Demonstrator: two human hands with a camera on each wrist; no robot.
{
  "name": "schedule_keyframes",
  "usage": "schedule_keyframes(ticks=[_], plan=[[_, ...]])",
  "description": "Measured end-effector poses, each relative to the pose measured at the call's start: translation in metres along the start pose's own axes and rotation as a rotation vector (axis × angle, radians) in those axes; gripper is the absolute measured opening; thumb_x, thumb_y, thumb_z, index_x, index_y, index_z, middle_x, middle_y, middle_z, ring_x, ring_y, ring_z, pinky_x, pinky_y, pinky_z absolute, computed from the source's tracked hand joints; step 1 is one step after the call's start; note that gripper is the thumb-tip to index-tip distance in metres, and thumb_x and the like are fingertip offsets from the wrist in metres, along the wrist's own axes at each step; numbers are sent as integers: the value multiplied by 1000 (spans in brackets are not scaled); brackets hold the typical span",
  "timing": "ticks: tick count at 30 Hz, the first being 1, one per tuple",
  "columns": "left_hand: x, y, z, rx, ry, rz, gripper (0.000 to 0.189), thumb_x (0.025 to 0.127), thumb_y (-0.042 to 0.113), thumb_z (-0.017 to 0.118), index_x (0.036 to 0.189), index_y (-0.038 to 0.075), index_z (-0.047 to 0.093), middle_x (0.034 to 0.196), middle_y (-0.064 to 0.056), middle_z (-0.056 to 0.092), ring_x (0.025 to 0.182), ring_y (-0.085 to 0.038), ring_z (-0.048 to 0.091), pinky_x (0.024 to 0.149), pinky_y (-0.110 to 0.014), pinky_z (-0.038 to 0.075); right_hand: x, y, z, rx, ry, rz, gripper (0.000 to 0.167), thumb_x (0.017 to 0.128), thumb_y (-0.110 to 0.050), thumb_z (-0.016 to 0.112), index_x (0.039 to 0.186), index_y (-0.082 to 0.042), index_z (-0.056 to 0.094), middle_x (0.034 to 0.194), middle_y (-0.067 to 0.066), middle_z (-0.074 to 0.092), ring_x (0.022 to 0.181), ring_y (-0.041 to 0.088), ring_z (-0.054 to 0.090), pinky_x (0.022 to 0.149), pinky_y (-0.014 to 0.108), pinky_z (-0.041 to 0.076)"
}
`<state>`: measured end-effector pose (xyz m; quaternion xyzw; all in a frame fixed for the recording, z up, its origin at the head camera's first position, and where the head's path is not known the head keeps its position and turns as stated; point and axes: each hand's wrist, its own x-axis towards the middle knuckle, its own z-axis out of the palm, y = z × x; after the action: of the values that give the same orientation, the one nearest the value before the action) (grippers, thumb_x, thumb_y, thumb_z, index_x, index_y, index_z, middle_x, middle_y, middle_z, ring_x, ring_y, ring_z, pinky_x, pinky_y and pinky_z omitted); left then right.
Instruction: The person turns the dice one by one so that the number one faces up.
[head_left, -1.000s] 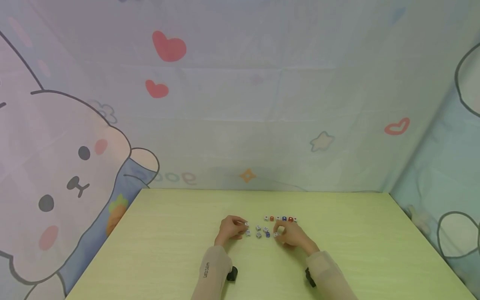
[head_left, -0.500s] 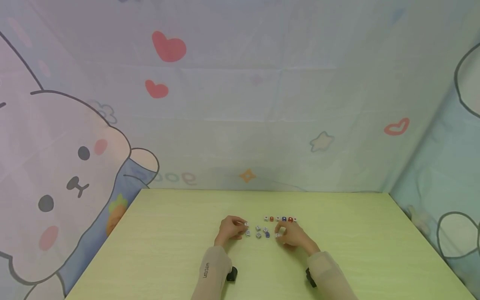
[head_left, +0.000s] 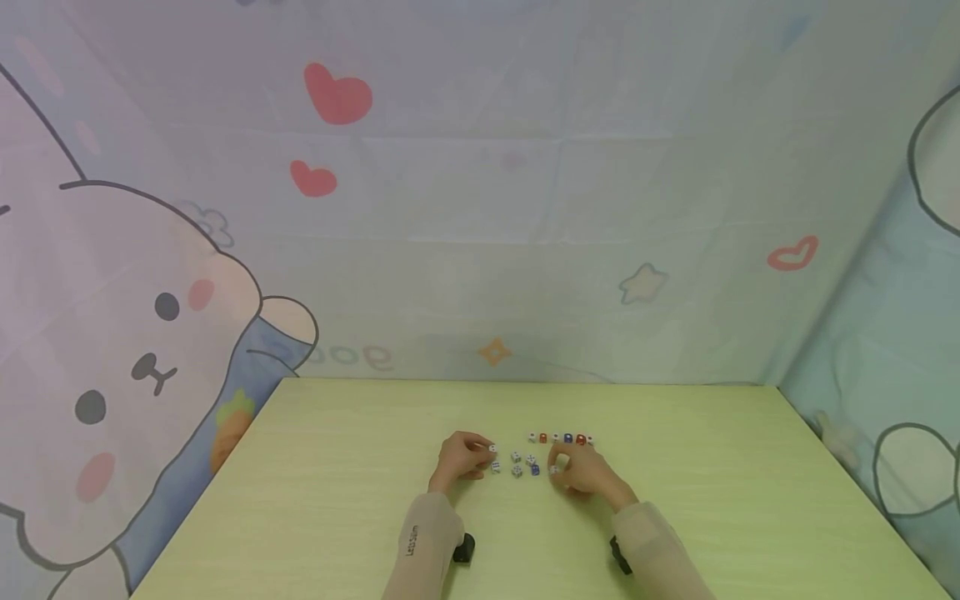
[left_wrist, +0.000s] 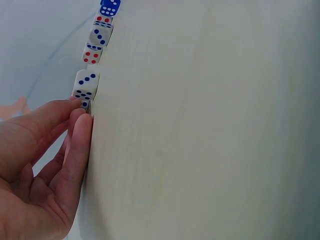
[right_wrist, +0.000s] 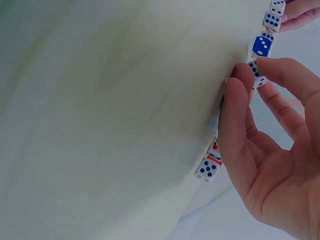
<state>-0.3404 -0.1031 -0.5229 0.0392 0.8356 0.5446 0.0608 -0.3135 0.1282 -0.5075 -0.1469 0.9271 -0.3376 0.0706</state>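
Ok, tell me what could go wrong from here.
The right hand pinches a small white die at its fingertips, so it might slip. The blue die lies close beside it, and a sideways move could knock it. The back row of dice sits just beyond that hand, which might brush it. The left hand has its fingertips right by two white dice, so a small shift could nudge them.

Over the table [head_left: 337, 433], a sleeve [head_left: 429, 532] reads "LetsSlim". Backdrop letters [head_left: 345, 356] behind it resemble "oog". Dice [left_wrist: 86, 83] on it bear pips.
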Motion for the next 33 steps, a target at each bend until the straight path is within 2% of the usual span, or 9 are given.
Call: schedule_keyframes(ticks=[7,20,33], plan=[[0,1,1,7,2,0,24,79,12,67,101,2,65,87,-12,66,58,-6,60,52,-23,54,-1,1,-2,39,-5,6,9,82,-13,62,89,-12,56,62,4,57,46,13,51,38,23,43],[0,4,0,-3,1,-11,25,79,12,67,102,2,66,85,-11,66,57,-5,59,52,-23,54,1,0,-2,27,-8,32,10,81,-12,63,89,-11,57,65,4,58,48,14,52,39,24,45],[-2,3,0,-13,4,-22,25,78,11,67,101,2,66,85,-11,66,59,-6,60,52,-23,54,-1,0,-5,89,-30,24,13,81,-12,63,92,-9,57,68,6,60,49,15,54,40,26,47]])
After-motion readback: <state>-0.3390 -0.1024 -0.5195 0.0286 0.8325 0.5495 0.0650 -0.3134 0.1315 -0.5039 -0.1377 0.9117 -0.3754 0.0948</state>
